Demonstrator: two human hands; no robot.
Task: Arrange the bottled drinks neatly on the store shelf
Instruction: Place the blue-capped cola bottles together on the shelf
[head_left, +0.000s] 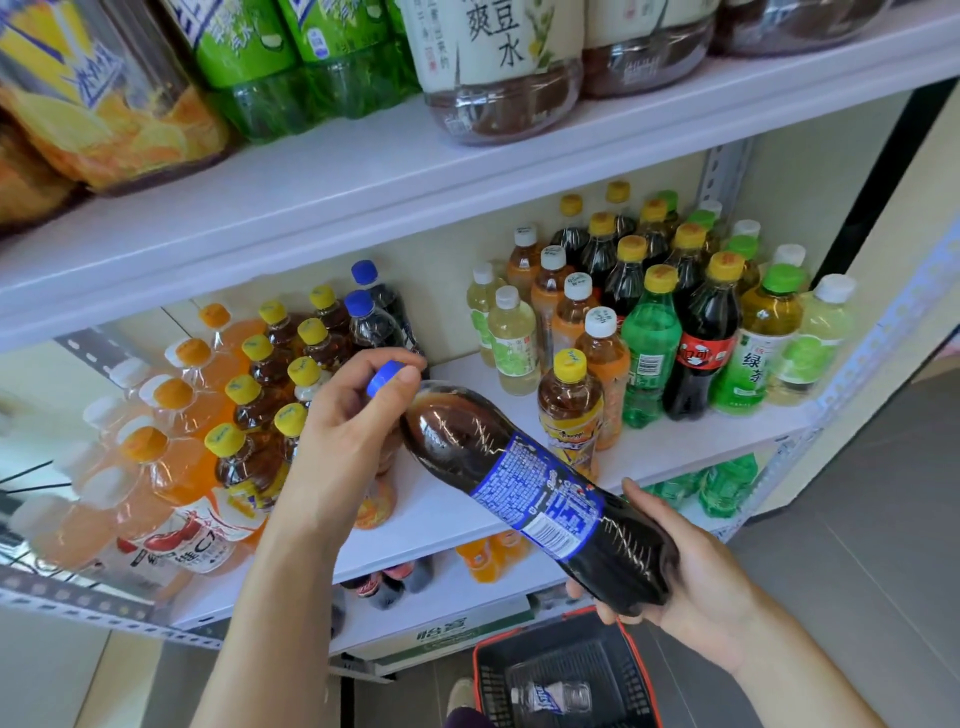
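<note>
Now, head view: your two hands carry one cola bottle (524, 488) slantwise in front of the middle shelf (436, 519), over its front edge and not yet set down. Your left hand (348, 421) has thumb and fingers curled over the blue cap (385, 375). Your right hand (696, 587) cups the base from beneath, fingers wrapped round it. The cap points up toward the shelf, the base down toward you.

Probable destination, judged from the layout: the bare strip between the tea bottles (260, 384) at left and the mixed group (675, 322) at right, where two blue-capped colas (363, 306) stand at the back.

Risks:
(a) The strip is narrow. Swinging the bottle upright there may knock the lone yellow-capped bottle (570, 410) just right of it, and one toppled bottle could fell its neighbours.
(b) A hold on the cap alone is weak. If you release the base early, the full bottle could slip and drop toward the basket (491, 691) below.
(c) The upper shelf (363, 208) overhangs, so lifting the cap too high may strike its edge.
(d) Froth shows under the neck, so rough handling may stir it further.
</note>
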